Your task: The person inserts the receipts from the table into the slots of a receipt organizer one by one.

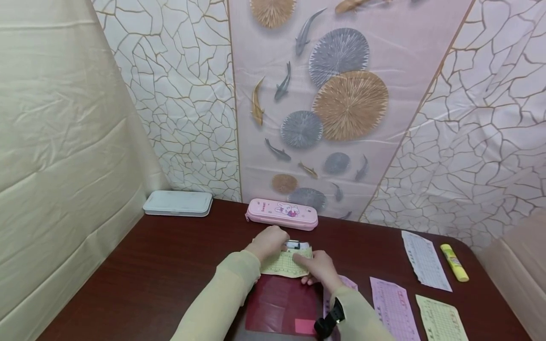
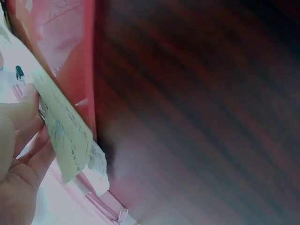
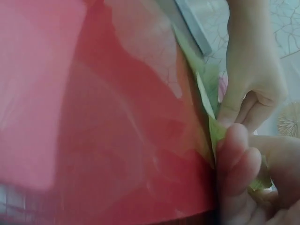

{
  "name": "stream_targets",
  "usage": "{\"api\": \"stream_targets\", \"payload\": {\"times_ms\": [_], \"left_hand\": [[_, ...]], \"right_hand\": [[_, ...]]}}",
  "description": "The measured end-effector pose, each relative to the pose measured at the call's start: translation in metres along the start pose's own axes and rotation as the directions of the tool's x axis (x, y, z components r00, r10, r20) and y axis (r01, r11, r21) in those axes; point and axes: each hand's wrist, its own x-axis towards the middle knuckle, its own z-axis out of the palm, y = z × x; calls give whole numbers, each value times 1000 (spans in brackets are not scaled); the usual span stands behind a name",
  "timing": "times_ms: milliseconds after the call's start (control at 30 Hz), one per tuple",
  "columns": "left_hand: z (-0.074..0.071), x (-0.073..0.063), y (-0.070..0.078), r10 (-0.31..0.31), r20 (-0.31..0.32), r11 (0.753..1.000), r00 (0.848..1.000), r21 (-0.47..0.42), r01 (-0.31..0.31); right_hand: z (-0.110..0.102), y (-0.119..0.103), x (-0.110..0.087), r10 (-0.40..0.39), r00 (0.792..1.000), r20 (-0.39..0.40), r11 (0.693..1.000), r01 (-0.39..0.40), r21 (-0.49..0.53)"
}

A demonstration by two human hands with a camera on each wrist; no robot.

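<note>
A red translucent folder (image 1: 273, 305) lies in front of the person, a pink label at its lower right. Over its far end is a creased yellow printed sheet (image 1: 283, 264), with white paper showing behind it. A clip with black and metal parts (image 1: 293, 244) stands at the sheet's far edge. My left hand (image 1: 268, 242) pinches the sheet at its far left, thumb on top in the left wrist view. The right hand (image 1: 322, 268) pinches its right side between thumb and fingers. In the right wrist view, the sheet (image 3: 211, 93) rises steeply beside the folder.
A pink pencil case (image 1: 282, 214) sits just beyond the hands, and a white case (image 1: 178, 203) stands far left. On the right lie a white sheet (image 1: 425, 260), a pink sheet (image 1: 394, 308), another yellow sheet (image 1: 441, 318) and a yellow glue stick (image 1: 454, 263). Another pink sheet is partly under the right arm.
</note>
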Motion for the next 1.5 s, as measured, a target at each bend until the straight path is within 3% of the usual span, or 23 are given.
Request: {"api": "stream_targets", "payload": {"times_ms": [267, 400, 667, 1067, 1500], "left_hand": [[-3, 1, 6, 67, -14, 994, 998, 87, -65], [-3, 2, 6, 71, -14, 991, 997, 115, -69], [-3, 0, 5, 44, -11, 997, 999, 62, -43], [-1, 2, 4, 66, -82, 997, 994, 41, -63], [2, 1, 7, 112, -74, 984, 991, 148, -100]], "right_hand": [[2, -2, 1, -16, 999, -52, 998, 13, -66], [2, -3, 4, -12, 999, -48, 996, 8, -91], [6, -3, 4, -14, 997, -74, 995, 7, -103], [5, -14, 4, 47, 995, -85, 992, -56, -109], [6, -18, 2, 62, 990, -124, 987, -79, -138]]}}
